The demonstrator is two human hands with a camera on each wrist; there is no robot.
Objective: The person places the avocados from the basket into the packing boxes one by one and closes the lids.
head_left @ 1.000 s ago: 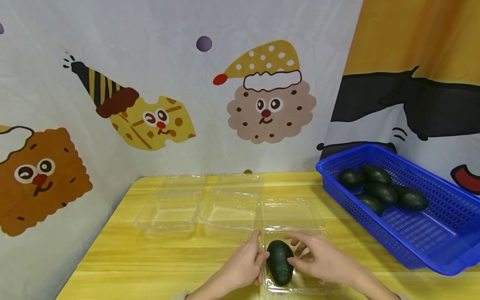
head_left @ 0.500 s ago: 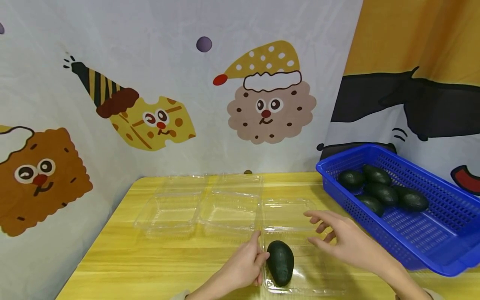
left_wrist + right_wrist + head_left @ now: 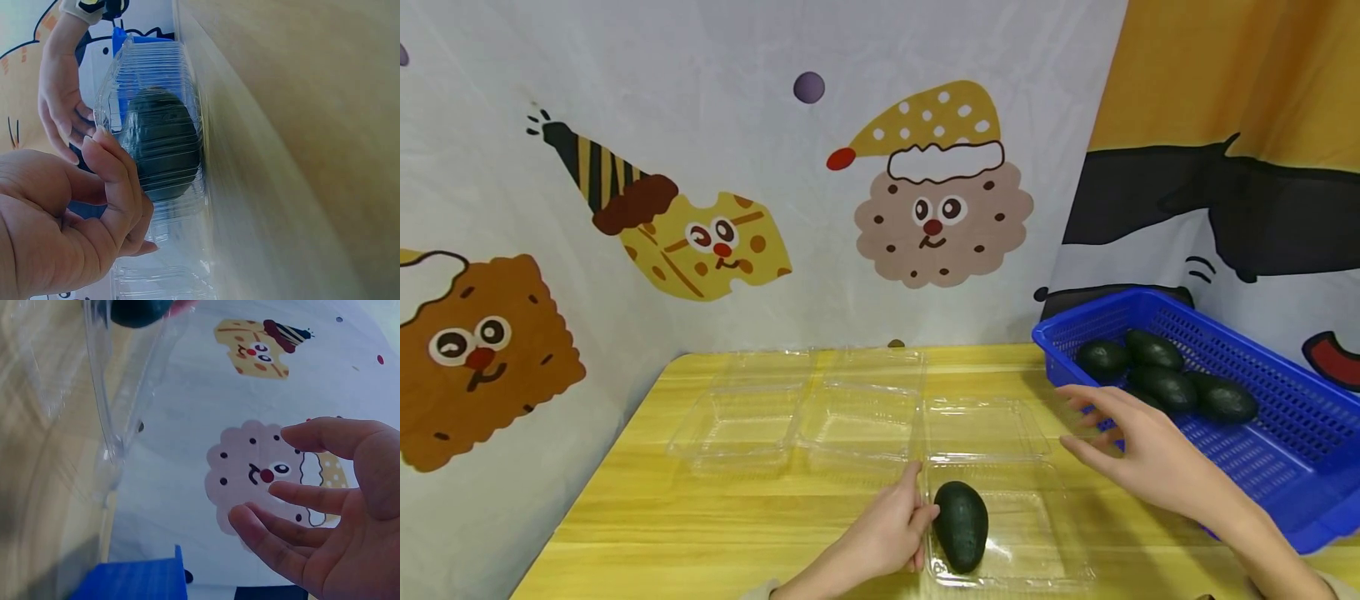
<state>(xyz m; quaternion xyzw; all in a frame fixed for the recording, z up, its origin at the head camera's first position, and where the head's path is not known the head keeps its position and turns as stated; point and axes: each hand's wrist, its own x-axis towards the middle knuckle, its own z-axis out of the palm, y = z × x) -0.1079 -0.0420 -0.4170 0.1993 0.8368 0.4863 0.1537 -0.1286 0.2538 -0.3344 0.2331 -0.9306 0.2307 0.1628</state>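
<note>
A dark green avocado (image 3: 961, 527) lies in the left part of an open clear plastic clamshell container (image 3: 1030, 533). At the container's left side, my left hand (image 3: 887, 521) pinches the rim, thumb over the edge beside the avocado. The left wrist view shows the avocado (image 3: 161, 147) through the ribbed plastic wall, with the fingertips (image 3: 103, 134) at the rim. My right hand (image 3: 1142, 450) is in the air between the container and the blue basket (image 3: 1217, 500), fingers spread and holding nothing. In the right wrist view the same hand (image 3: 331, 506) shows its bent, parted fingers.
Several avocados (image 3: 1163, 388) lie in the far-left end of the basket; my right hand partly hides one. Two more open clear containers (image 3: 737, 425) stand at the back left of the wooden table (image 3: 647, 517). A printed cloth (image 3: 737, 100) hangs behind.
My right hand has let go of the avocado in the container and moved right and away, to the basket's near-left side. The left hand and the container have stayed in place.
</note>
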